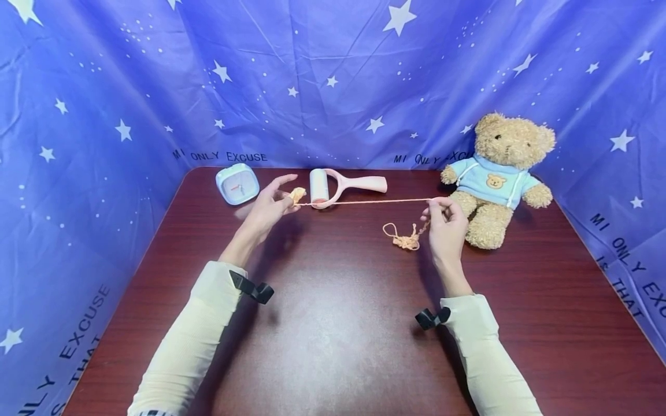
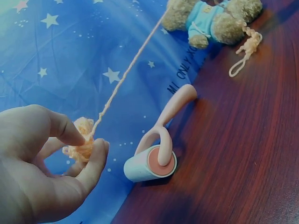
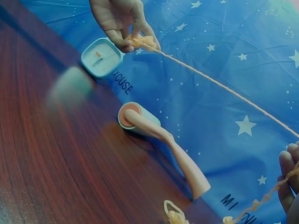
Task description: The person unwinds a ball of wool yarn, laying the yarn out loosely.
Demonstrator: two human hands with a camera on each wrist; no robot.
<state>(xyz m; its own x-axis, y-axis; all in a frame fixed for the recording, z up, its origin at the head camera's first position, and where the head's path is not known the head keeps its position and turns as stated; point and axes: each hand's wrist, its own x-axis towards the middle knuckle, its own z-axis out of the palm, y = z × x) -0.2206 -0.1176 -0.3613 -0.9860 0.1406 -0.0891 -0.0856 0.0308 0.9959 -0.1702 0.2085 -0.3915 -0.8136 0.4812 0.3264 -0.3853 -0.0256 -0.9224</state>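
Note:
A small bundle of orange yarn (image 1: 298,196) is pinched between the thumb and fingers of my left hand (image 1: 266,209). From it a straight strand (image 1: 377,201) stretches across to my right hand (image 1: 447,231), whose thumb and fingertips pinch it. Below the right fingers the yarn runs on, kinked, into a loose tangle with a loop (image 1: 406,240). The left wrist view shows the bundle (image 2: 84,151) close up in the fingers. In the right wrist view only part of the right hand (image 3: 288,179) shows at the edge.
Behind the strand lies a lint roller (image 1: 319,188) with a pink handle. A light blue clock (image 1: 237,184) stands beyond the left hand. The teddy bear (image 1: 491,180) in a blue top sits right of the right hand. A starry blue curtain (image 1: 312,115) surrounds the brown table (image 1: 333,346).

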